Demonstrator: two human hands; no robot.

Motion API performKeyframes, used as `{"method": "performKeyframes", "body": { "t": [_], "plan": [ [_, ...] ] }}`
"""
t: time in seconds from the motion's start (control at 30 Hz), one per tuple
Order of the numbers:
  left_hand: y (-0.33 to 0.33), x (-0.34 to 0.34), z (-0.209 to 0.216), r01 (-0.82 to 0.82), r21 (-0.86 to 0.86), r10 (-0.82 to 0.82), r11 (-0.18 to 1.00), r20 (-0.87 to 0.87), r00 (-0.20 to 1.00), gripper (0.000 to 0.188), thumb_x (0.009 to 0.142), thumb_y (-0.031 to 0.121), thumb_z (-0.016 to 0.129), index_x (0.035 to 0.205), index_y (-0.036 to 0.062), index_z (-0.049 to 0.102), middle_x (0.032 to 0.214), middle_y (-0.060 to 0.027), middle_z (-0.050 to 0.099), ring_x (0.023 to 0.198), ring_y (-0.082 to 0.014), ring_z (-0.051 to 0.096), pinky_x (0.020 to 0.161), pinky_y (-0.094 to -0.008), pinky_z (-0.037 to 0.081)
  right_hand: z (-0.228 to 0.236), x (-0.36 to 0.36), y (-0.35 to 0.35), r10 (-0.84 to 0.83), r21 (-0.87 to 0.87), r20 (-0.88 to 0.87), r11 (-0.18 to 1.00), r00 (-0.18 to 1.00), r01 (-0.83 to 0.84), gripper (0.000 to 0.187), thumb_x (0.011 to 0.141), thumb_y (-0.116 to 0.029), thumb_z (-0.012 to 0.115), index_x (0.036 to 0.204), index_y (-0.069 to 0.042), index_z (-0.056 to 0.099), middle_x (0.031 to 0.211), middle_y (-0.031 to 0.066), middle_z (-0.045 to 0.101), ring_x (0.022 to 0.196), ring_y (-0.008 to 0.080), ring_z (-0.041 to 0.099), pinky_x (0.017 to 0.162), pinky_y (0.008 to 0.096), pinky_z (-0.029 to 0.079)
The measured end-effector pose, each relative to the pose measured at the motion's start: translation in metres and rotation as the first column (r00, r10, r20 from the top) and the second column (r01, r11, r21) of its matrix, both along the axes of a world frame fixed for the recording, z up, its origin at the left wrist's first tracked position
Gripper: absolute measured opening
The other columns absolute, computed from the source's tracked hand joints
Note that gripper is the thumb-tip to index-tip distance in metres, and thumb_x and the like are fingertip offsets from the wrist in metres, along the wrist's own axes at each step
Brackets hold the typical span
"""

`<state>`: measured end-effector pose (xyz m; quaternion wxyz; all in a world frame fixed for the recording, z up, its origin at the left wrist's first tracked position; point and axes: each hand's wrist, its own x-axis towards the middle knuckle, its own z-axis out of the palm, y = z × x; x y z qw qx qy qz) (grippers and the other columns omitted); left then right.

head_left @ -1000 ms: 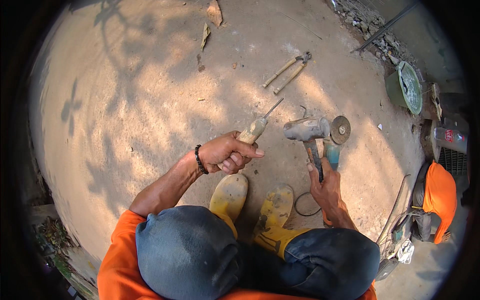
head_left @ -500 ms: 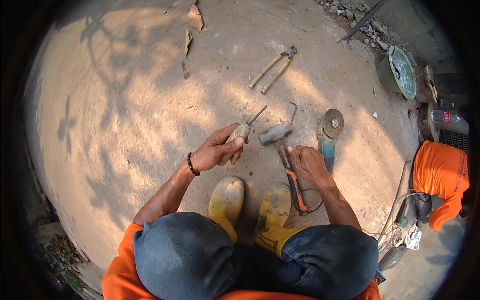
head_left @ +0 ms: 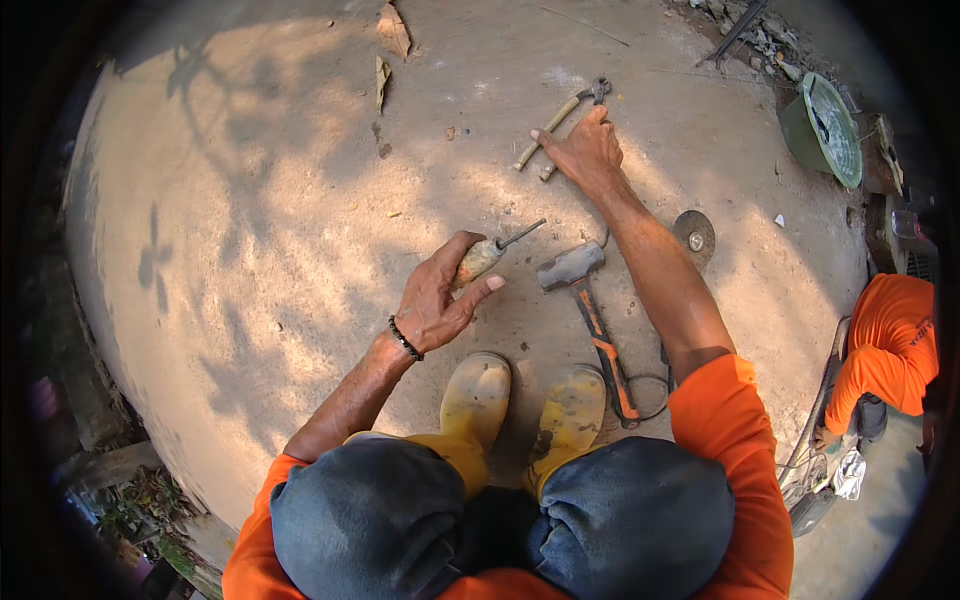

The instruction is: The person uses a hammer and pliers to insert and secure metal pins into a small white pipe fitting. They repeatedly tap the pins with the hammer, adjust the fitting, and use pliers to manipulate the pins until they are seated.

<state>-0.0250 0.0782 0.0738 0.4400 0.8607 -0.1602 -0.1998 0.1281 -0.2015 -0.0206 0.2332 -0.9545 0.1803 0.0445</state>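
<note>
My left hand [head_left: 435, 298] has its fingers around the worn, pale handle of a screwdriver-like tool [head_left: 478, 263]. Its thin metal shaft points up and to the right; the tip's shape is too small to tell. The thumb stands off from the handle. My right hand [head_left: 588, 152] is stretched forward over pincers [head_left: 599, 90] with tan handles lying on the ground. Its thumb and fingers are apart on either side of the handles, and the palm hides part of them. A hammer [head_left: 570, 266] with an orange and black handle lies between my arms.
A grinder's disc [head_left: 694, 240] shows beside my right forearm, which hides its body. Dry leaves [head_left: 393, 30] lie far ahead. At right are a green bucket [head_left: 822, 130] and a crouching person in orange [head_left: 893, 340]. My yellow boots [head_left: 476, 398] stand near the hammer.
My right hand has moved forward from beside the hammer handle to the pincers. My left thumb has lifted off the tool's handle. The pincers still lie in place.
</note>
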Motion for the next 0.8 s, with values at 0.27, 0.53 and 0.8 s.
{"method": "performKeyframes", "body": {
  "t": [0.27, 0.53, 0.8],
  "plan": [
    [0.019, 0.020, 0.009, 0.105, 0.120, -0.129, 0.987, 0.209, 0.969, 0.046, 0.098, 0.043, 0.083, 0.124, 0.0072, 0.070, 0.106, -0.0140, 0.076, 0.090, -0.0352, 0.077, 0.078, -0.0464, 0.061, 0.033, -0.029, -0.032, 0.026, 0.370, -0.262, 0.926, 0.965, 0.075, 0.065, 0.083, -0.020, 0.071, 0.136, 0.013, 0.054, 0.085, 0.0104, 0.067, 0.071, 0.0214, 0.069, 0.062, 0.0406, 0.057],
    [0.020, 0.048, 0.024, 0.217, 0.215, -0.273, 0.952, 0.278, 0.921, 0.049, 0.094, 0.042, 0.087, 0.126, 0.0079, 0.075, 0.110, -0.0112, 0.078, 0.093, -0.0340, 0.079, 0.083, -0.0446, 0.064, 0.080, -0.226, -0.031, 0.411, 0.953, -0.248, 0.267, 0.877, 0.144, 0.041, 0.115, -0.037, 0.063, 0.125, 0.003, 0.066, 0.082, 0.0044, 0.068, 0.063, 0.0129, 0.057, 0.057, 0.0307, 0.051],
    [0.002, 0.053, 0.053, 0.362, 0.359, -0.437, 0.861, 0.155, 0.886, 0.055, 0.095, 0.045, 0.085, 0.135, 0.0082, 0.075, 0.109, -0.0178, 0.083, 0.092, -0.0359, 0.081, 0.082, -0.0462, 0.064, 0.111, -0.254, -0.020, 0.416, 0.686, -0.270, 0.716, 0.868, -0.130, 0.041, 0.114, -0.036, 0.066, 0.130, 0.001, 0.075, 0.084, 0.0074, 0.075, 0.073, 0.0176, 0.065, 0.069, 0.0395, 0.056]
  ]
}}
